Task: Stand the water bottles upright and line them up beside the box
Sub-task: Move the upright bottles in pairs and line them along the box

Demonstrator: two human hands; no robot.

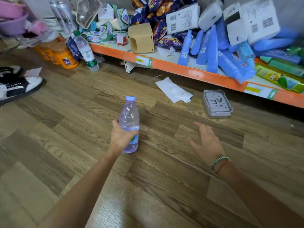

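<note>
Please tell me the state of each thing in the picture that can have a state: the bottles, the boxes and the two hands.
Purple bottle: capped, gripped by the left hand, roughly upright.
Left hand: curled round the purple bottle's lower half.
Right hand: open, fingers spread, holding nothing.
Green-capped bottle: capped, leaning against the shelf edge.
Grey box: lid on, flat on the floor.
Cardboard box: on the shelf, tilted.

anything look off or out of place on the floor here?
Yes. A green-capped water bottle leans tilted against the shelf edge rather than standing. A white wrapper and a grey lidded box lie loose on the floor. The left hand grips a purple bottle; the right hand is open, holding nothing.
</note>
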